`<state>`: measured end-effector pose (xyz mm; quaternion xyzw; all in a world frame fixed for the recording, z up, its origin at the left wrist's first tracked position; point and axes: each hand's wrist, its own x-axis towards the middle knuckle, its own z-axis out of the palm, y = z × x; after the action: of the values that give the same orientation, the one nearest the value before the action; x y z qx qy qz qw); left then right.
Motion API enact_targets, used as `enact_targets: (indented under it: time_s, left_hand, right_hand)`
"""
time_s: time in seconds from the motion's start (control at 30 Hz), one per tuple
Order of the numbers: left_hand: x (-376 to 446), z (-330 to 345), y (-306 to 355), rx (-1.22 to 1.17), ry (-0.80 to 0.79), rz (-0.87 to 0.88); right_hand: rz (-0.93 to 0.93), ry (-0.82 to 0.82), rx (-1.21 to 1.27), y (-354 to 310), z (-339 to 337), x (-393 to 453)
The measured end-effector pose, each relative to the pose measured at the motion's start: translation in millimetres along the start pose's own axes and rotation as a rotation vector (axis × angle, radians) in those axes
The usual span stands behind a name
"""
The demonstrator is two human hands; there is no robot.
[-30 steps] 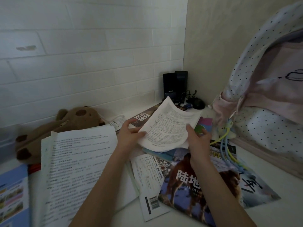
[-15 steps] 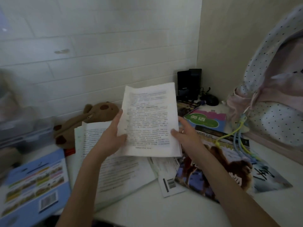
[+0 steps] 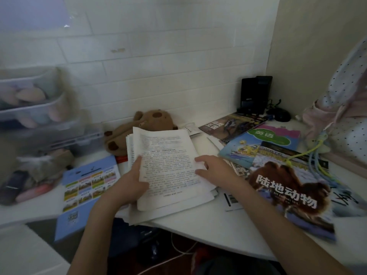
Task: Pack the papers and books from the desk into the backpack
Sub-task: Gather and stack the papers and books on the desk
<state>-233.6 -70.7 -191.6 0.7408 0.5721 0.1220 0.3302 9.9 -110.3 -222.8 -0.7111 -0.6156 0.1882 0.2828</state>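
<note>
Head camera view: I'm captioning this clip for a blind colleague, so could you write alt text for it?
Two bare hands hold a stack of printed papers on a white desk, the left hand gripping its left edge and the right hand resting on its right side. An animal book, a blue booklet and a brown plush toy surround it; a dotted backpack stands at right.

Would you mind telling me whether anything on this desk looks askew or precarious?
Yes. The blue booklet at the left juts past the desk edge, its lower part unsupported. The paper stack under both hands is fanned unevenly and also overhangs the edge slightly.
</note>
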Motion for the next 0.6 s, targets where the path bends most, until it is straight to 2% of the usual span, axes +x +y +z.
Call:
enact_targets:
  time_s: [0.1,0.13,0.23,0.3,0.4,0.5,0.6]
  left_hand:
    - [4,1,-9,0.004,0.298,0.004]
    - [6,4,-10,-0.038,0.347,-0.026]
    - [12,15,-6,-0.333,0.357,0.035]
    - [17,17,-2,-0.418,0.354,0.052]
    - [27,11,-1,-0.495,0.351,-0.034]
    - [33,-1,3,-0.716,0.358,-0.15]
    - [42,-10,8,-0.767,0.251,-0.179]
  right_hand:
    - [-0.018,0.018,-0.017,1,4,-3]
    - [-0.034,0.01,-0.014,0,5,-4]
    - [-0.106,-0.033,0.015,-2,12,-8]
    - [-0.135,-0.037,0.017,-2,14,-11]
    - [-0.125,-0.031,0.07,1,14,-10]
    - [-0.116,-0.038,0.102,4,14,-8]
    - [-0.125,-0.046,0.113,4,15,-10]
